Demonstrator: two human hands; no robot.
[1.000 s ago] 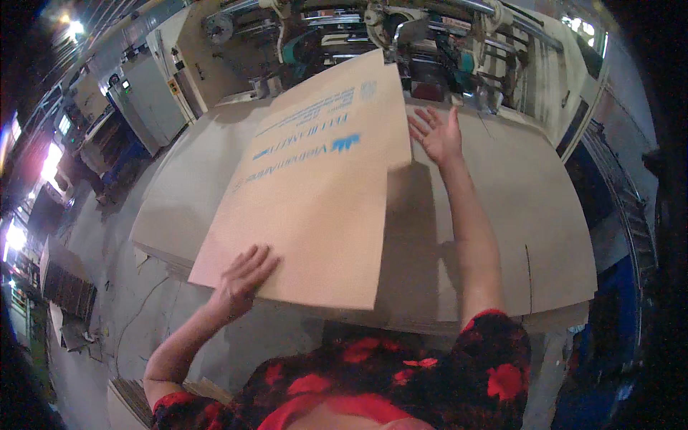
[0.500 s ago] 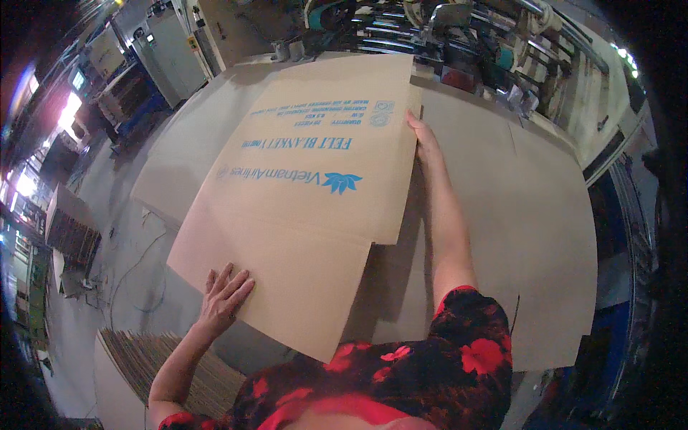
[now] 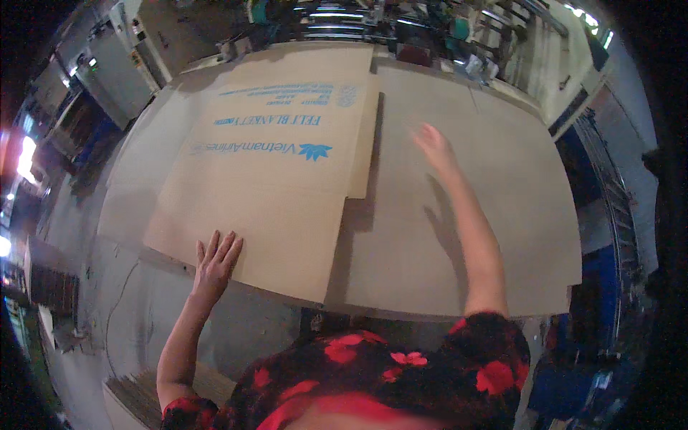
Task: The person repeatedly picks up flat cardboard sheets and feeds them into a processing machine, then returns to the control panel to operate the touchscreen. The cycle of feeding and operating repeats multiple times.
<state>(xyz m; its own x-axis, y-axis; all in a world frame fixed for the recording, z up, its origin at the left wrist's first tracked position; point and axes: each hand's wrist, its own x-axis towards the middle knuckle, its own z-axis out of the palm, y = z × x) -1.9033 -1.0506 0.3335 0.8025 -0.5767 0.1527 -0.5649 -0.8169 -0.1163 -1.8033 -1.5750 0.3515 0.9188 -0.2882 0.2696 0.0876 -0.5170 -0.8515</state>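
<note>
A flat brown cardboard carton (image 3: 265, 190) with blue printing, upside down to me, lies across the left half of a broad surface of plain cardboard. My left hand (image 3: 215, 265) rests on its near edge, fingers spread and palm down. Along the carton's right side a second layer of cardboard shows under the top one. My right hand (image 3: 435, 147) is apart from the carton, over the plain cardboard sheet (image 3: 480, 193) to its right, casting a shadow there. Motion smears its fingers, and I see nothing held in it.
Beyond the cardboard stands a machine with metal rollers (image 3: 337, 25). A stack of cardboard sheets (image 3: 143, 398) is low at the near left. Farther left, another cardboard stack (image 3: 54, 287) stands on the grey floor. Blue machine parts (image 3: 598, 287) line the right side.
My right hand has let go of the carton's right edge and moved right. The carton now lies flatter on the cardboard below. My left hand stays at its near edge.
</note>
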